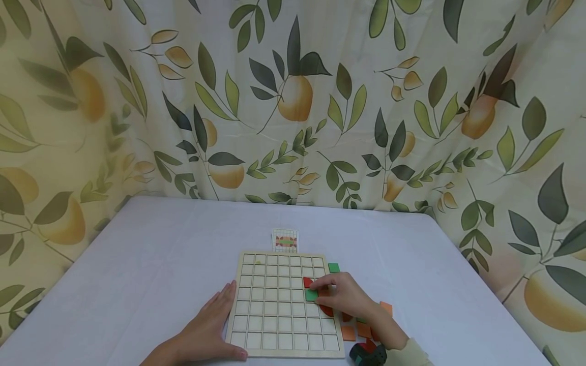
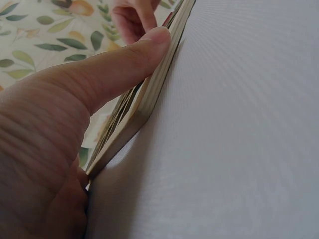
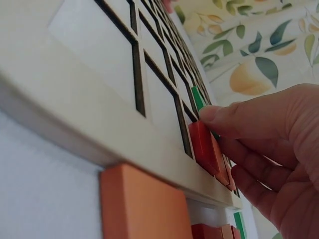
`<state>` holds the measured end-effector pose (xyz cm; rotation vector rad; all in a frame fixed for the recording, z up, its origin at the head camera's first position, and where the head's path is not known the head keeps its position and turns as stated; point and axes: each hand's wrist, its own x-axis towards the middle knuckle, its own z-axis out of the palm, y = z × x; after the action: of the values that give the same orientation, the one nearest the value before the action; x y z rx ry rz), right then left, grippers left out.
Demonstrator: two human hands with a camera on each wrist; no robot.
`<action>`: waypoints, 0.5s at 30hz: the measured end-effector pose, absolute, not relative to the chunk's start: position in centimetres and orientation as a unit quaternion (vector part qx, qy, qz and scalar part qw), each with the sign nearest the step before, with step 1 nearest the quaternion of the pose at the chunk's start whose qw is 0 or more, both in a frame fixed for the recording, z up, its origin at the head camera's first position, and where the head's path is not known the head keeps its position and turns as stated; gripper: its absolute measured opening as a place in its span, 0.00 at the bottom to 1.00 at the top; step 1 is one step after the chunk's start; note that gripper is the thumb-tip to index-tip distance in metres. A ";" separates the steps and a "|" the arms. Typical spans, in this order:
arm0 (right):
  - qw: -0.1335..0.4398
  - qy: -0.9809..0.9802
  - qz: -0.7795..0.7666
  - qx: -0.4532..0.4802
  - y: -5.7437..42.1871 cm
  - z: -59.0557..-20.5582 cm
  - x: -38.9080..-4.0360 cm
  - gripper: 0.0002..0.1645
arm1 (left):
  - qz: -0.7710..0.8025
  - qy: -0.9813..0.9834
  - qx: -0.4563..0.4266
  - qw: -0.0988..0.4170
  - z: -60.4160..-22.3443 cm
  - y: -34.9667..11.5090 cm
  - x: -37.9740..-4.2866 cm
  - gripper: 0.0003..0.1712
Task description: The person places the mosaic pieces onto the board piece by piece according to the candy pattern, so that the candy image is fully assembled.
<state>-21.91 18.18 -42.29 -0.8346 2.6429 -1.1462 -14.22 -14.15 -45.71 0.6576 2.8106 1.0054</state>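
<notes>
A wooden grid board (image 1: 270,308) lies on the white table. My left hand (image 1: 206,325) rests against its left side with the fingers straight, the thumb at the near left corner. In the left wrist view that thumb (image 2: 134,55) lies along the board's edge. My right hand (image 1: 345,295) is over the board's right side, pinching a green square tile (image 1: 311,295) between thumb and fingertips. In the right wrist view the green tile (image 3: 198,98) stands up from the grid at the thumb tip. A red piece (image 1: 308,282) sits just beyond it; more red pieces (image 3: 204,144) lie partly under the hand.
A small card (image 1: 285,241) with a candy-like pattern lies at the board's far edge. Loose orange tiles (image 1: 348,333) and red and green pieces lie to the right, some under the right forearm. A green tile (image 1: 333,267) lies beside the far right corner. A patterned curtain (image 1: 293,127) hangs behind.
</notes>
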 end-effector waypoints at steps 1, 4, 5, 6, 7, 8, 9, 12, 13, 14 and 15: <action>0.071 0.879 -0.381 -0.279 18.1 -42.3 -21.9 0.12 | 0.328 0.919 0.215 0.042 -45.7 -14.2 -14.2 0.77; 0.074 0.878 -0.382 -0.280 18.1 -42.2 -22.0 0.12 | 0.324 0.920 0.216 0.038 -45.8 -14.2 -14.2 0.77; 0.075 0.877 -0.382 -0.281 18.1 -42.2 -22.0 0.12 | 0.323 0.921 0.217 0.037 -45.8 -14.2 -14.2 0.77; 0.076 0.877 -0.382 -0.281 18.1 -42.2 -22.0 0.12 | 0.322 0.921 0.217 0.036 -45.8 -14.2 -14.2 0.77; 0.077 0.877 -0.383 -0.281 18.1 -42.2 -22.0 0.12 | 0.322 0.921 0.218 0.035 -45.8 -14.2 -14.2 0.77; 0.077 0.877 -0.382 -0.281 18.1 -42.1 -22.0 0.12 | 0.321 0.921 0.218 0.035 -45.8 -14.2 -14.2 0.77; 0.077 0.877 -0.382 -0.282 18.1 -42.1 -22.0 0.12 | 0.322 0.921 0.217 0.035 -45.8 -14.2 -14.2 0.77; 0.078 0.876 -0.383 -0.283 18.1 -42.1 -22.0 0.12 | 0.324 0.920 0.216 0.037 -45.8 -14.2 -14.2 0.77; 0.078 0.876 -0.382 -0.282 18.1 -42.1 -22.0 0.12 | 0.325 0.920 0.216 0.038 -45.8 -14.2 -14.2 0.77; 0.078 0.877 -0.382 -0.282 18.1 -42.1 -21.9 0.12 | 0.324 0.920 0.216 0.039 -45.8 -14.2 -14.2 0.77; 0.078 0.877 -0.381 -0.282 18.1 -42.1 -22.0 0.12 | 0.324 0.920 0.215 0.039 -45.8 -14.2 -14.2 0.78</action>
<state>-21.96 18.08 -42.12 -0.8451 2.6259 -1.1402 -14.24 -14.20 -45.77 0.6604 2.8216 0.9927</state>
